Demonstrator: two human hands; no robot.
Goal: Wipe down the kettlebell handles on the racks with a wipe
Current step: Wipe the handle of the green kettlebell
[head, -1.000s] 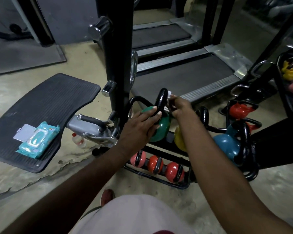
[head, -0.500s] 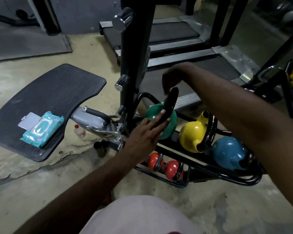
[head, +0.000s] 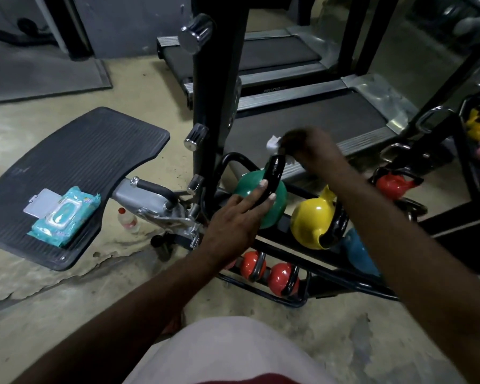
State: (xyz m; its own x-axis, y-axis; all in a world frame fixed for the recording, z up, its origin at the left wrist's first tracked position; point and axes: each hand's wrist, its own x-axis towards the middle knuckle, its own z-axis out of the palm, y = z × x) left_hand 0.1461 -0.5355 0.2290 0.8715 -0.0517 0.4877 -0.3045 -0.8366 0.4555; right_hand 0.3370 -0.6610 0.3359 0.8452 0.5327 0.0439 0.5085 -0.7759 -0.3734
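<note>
Fingers (head: 291,142) of the right hand (head: 308,151), blurred, pinch a crumpled white wipe (head: 273,144) onto the top of the glossy black handle (head: 273,173) of a round green kettlebell (head: 261,200). The left hand (head: 233,220) lays nearly straight fingers across that handle lower down. The kettlebell sits on a black metal rack (head: 344,275), beside a shiny yellow kettlebell (head: 311,220). Well to the left, a teal pack of wipes (head: 64,217) lies on a ribbed black rubber mat (head: 81,162).
</note>
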